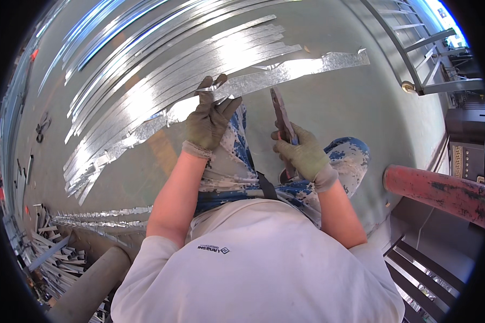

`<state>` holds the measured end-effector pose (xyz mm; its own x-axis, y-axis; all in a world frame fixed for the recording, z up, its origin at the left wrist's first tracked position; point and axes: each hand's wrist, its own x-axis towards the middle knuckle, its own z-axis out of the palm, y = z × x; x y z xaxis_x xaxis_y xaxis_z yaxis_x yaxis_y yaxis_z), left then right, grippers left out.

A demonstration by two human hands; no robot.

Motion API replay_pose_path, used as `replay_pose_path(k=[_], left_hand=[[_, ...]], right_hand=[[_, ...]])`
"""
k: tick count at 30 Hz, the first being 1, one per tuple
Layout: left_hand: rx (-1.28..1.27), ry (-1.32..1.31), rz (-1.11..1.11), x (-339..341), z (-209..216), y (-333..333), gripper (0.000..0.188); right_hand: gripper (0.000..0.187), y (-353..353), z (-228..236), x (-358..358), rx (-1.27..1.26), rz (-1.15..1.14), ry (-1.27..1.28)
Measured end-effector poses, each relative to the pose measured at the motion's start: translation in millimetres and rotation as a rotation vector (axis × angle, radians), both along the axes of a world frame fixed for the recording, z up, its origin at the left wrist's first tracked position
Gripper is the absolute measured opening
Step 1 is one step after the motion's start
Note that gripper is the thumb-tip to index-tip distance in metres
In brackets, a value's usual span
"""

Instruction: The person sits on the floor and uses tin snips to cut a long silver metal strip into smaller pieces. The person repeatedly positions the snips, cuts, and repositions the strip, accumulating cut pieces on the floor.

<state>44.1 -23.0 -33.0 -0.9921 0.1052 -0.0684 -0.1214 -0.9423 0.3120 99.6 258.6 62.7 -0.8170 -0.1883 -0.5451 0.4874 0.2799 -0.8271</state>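
Note:
My left hand (207, 121), in a grey-green work glove, is at the near edge of the galvanized metal strips on the floor. Its fingers reach over the nearest metal strip (291, 71) and its thumb lies below, so the strip is gripped between them. That strip is shiny, with a crumpled, uneven edge. To the right, my right hand (304, 153), gloved the same way, is closed around a pair of metal snips (281, 113). The worn dark blades point away from me, apart from the strip, and the reddish handles are partly hidden by the glove.
Many flat metal strips (161, 86) lie side by side ahead and left. A metal frame with a caster (408, 86) stands far right. A red cylinder (436, 194) is at my right. Cut metal profiles (59, 258) are heaped at lower left, beside a grey pipe (91, 285).

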Motion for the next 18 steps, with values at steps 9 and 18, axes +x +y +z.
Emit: replay_pose_path(k=[9,18], left_hand=[[0.029,0.072,-0.020,-0.8,-4.0,-2.8,0.042],[-0.009,0.077,-0.031,-2.5,-8.1,-2.0,0.043]], right_hand=[[0.045,5.0,-2.3,-14.8,0.084,0.090,0.001],[0.048,10.3,-18.1,-11.2,0.164,0.095,0.145]])
